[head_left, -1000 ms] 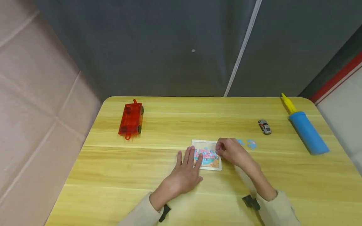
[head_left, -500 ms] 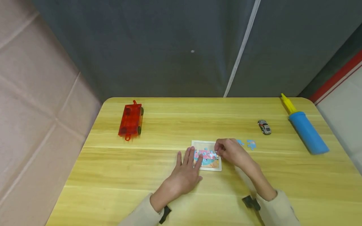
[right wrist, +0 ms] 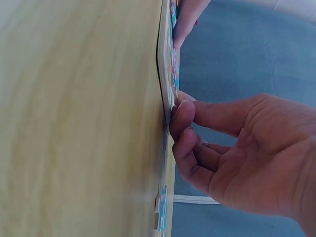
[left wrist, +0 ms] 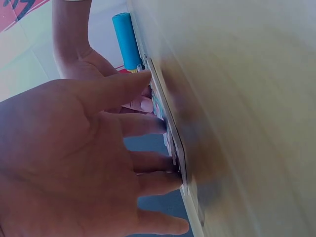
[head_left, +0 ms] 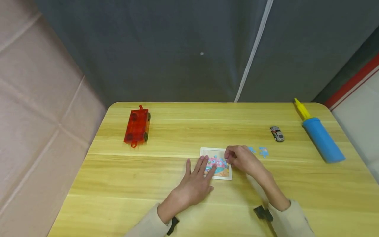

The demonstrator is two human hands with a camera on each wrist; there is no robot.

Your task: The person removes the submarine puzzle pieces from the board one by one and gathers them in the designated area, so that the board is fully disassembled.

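Now the left hand (head_left: 194,187), fingers outspread, has shifted rightward over the joined pieces (head_left: 220,169) inside the tray (head_left: 222,178), probably steadying them, while the right hand (head_left: 245,160) curls at the tray's right side, its grip indiscernible.

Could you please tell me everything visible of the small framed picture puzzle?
The small rectangular picture puzzle lies flat on the yellow wood-grain table. Pink, blue and orange pieces cover its lower part; bare backing shows above, inside a pale, wooden-looking frame. The left hand rests its fingers on it, hiding part, and the right hand has curled fingers at its right edge.
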